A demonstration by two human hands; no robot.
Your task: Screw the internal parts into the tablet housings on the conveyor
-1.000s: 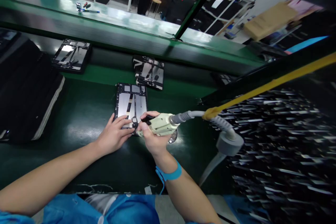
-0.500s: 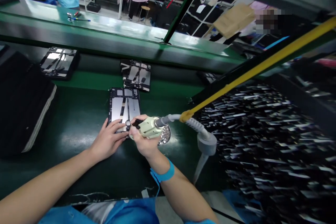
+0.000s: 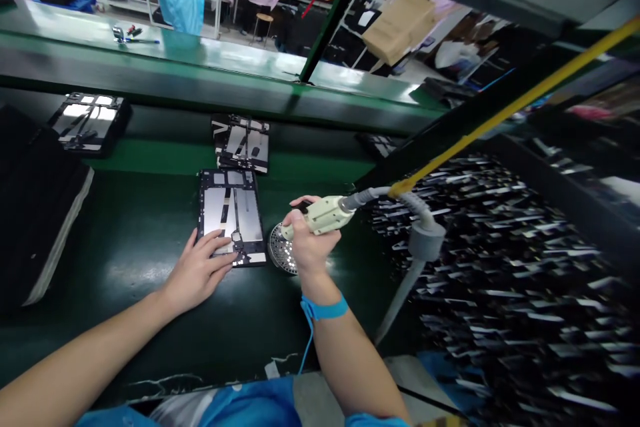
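An opened tablet chassis [image 3: 231,213] lies flat on the green bench in front of me. My left hand [image 3: 197,270] rests on its near left corner with fingers spread flat. My right hand [image 3: 309,247] is wrapped round a cream electric screwdriver [image 3: 323,215], held over a round perforated screw dish [image 3: 281,250] just right of the chassis. A grey hose [image 3: 417,223] runs from the tool's back end. A blue wrist strap [image 3: 323,310] circles my right wrist.
Two more opened chassis lie further back, one behind mine [image 3: 241,140] and one at far left [image 3: 87,121]. A black stack [image 3: 35,207] sits at left. A yellow bar [image 3: 505,110] crosses above the right side. People in pink and blue stand beyond the far green shelf [image 3: 200,67].
My right hand has lifted the screwdriver off the chassis and moved it right, over the screw dish. My left hand stays on the chassis. The view has shifted right.
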